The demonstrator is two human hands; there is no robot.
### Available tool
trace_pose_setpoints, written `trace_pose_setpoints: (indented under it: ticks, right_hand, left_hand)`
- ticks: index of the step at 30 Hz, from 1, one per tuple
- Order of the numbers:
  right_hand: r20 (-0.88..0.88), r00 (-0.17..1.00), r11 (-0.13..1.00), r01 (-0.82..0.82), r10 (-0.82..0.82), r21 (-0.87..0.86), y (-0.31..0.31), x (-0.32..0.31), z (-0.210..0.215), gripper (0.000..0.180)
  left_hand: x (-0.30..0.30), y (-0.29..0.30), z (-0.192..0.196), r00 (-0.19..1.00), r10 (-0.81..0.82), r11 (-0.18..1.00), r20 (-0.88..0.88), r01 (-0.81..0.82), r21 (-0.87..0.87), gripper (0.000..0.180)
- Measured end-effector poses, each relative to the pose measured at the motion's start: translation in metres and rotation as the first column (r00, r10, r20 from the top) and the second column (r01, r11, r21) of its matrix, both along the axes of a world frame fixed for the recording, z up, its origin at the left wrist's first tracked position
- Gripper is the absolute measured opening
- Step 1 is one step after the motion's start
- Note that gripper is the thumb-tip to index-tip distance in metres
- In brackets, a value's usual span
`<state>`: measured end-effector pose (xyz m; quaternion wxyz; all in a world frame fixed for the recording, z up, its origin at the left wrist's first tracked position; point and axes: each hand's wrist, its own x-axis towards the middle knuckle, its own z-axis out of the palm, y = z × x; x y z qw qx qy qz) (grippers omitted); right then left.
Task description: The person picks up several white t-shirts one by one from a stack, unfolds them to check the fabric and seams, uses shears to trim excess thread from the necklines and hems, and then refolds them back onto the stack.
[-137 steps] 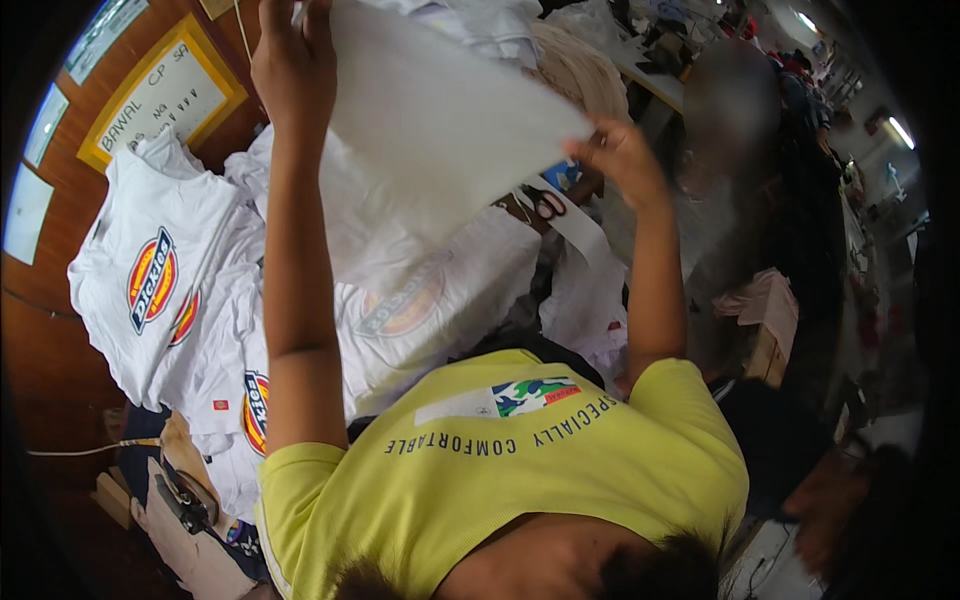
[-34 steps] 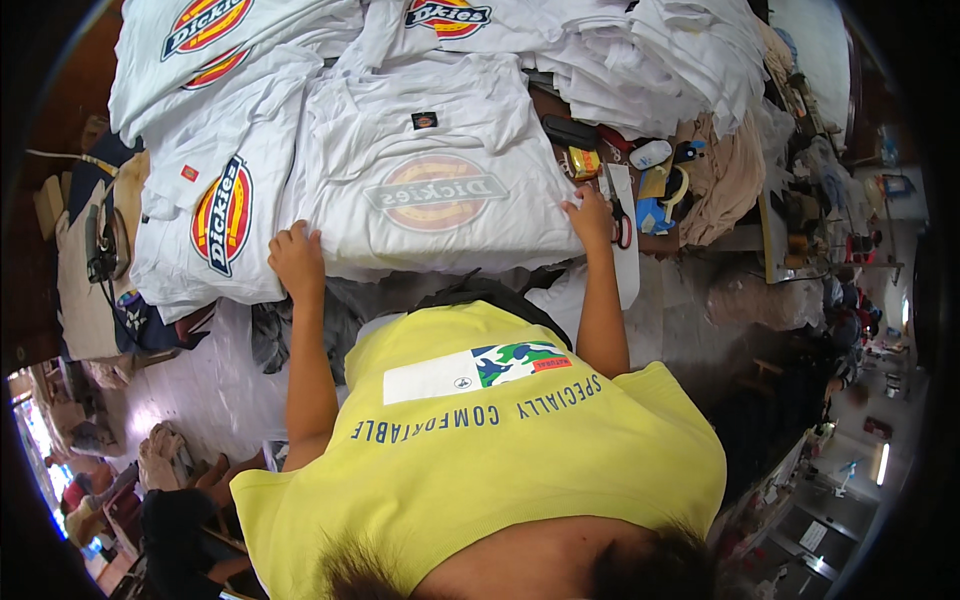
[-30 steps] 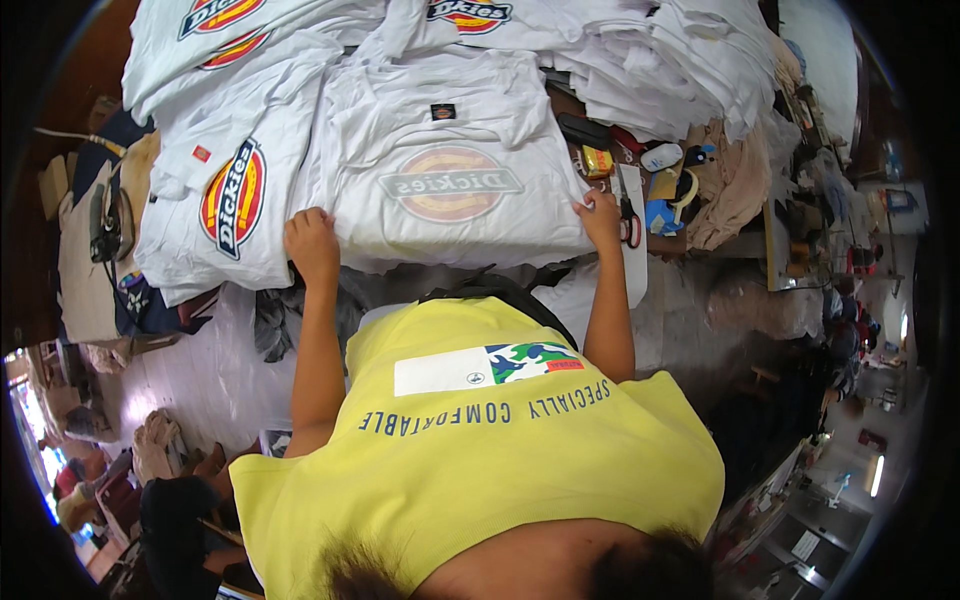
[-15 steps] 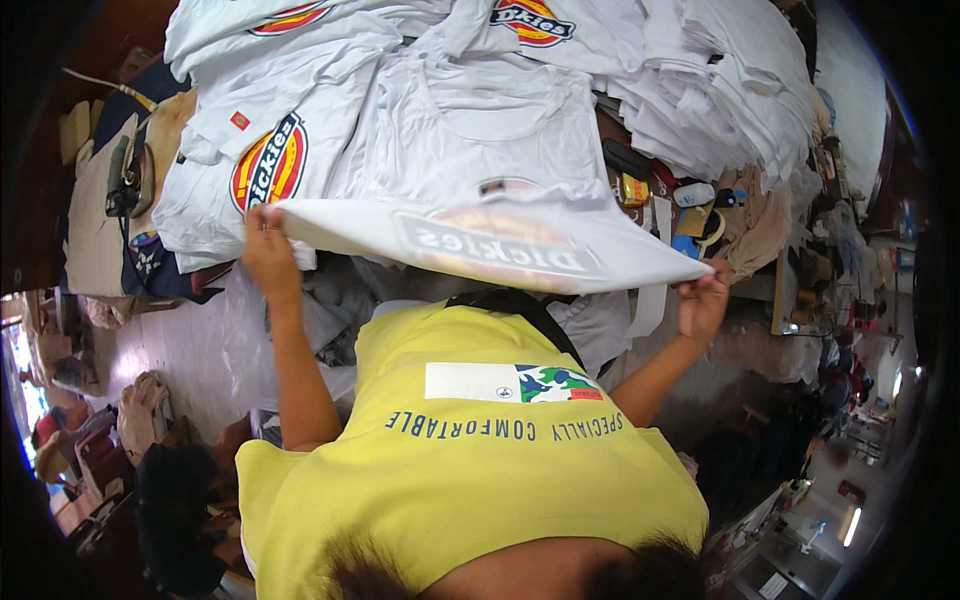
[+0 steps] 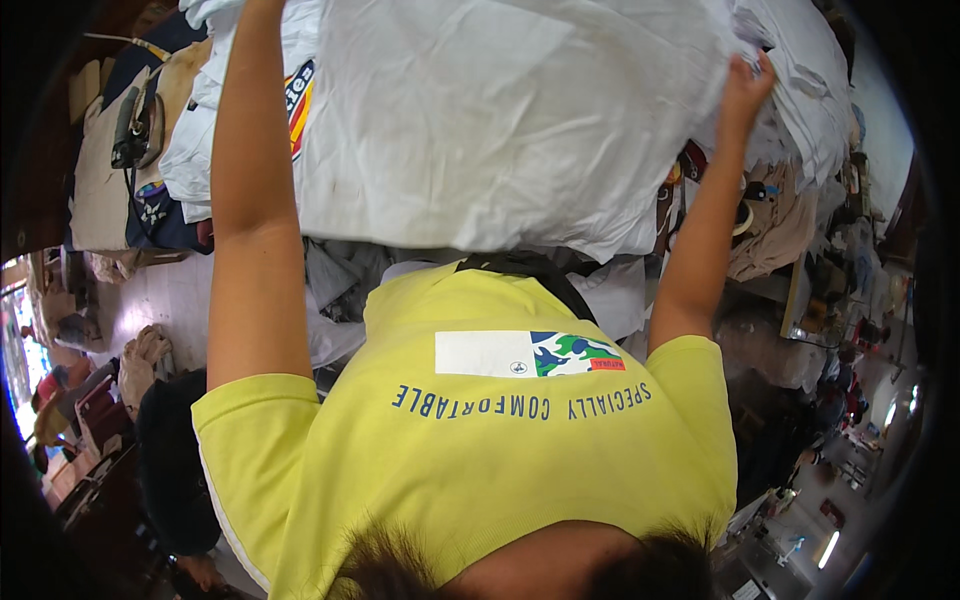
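Observation:
A white T-shirt lies spread across the work surface in front of me, its plain side up with soft wrinkles. Its lower edge hangs toward my body. My right hand is at the far right side of the cloth, fingers closed on its edge. My left arm reaches far forward along the shirt's left side, and the hand itself is cut off by the top of the picture. Under the left part of the cloth, another white shirt with a red, yellow and dark print shows.
A pile of white shirts stands at the far right. At the left, an iron rests on a beige cloth-covered surface. Tan fabric and small items lie beyond my right forearm. Dark cloth hangs below the table edge.
Both arms have stretched forward, carrying the shirt's raised edge away from me. The cloth was lifted with its print showing through, and now lies flatter over the surface.

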<state>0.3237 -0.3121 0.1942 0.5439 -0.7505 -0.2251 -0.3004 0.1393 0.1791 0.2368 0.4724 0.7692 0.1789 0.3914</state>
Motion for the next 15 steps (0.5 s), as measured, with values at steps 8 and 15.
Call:
trace_pose_setpoints:
  ticks: [8,15]
  right_hand:
    - [-0.391,0.916,0.940,-0.055,-0.087,-0.338,-0.046,-0.139,-0.166,0.039]
    - [-0.428,0.830,0.839,0.084,-0.357,-0.538,-0.062,-0.155,-0.191,0.036]
  left_hand:
    - [-0.144,-0.033,-0.201,0.881,0.337,0.802,-0.333,-0.084,0.591,0.050]
    - [-0.194,-0.106,-0.204,0.682,0.398,0.902,-0.614,-0.169,0.397,0.039]
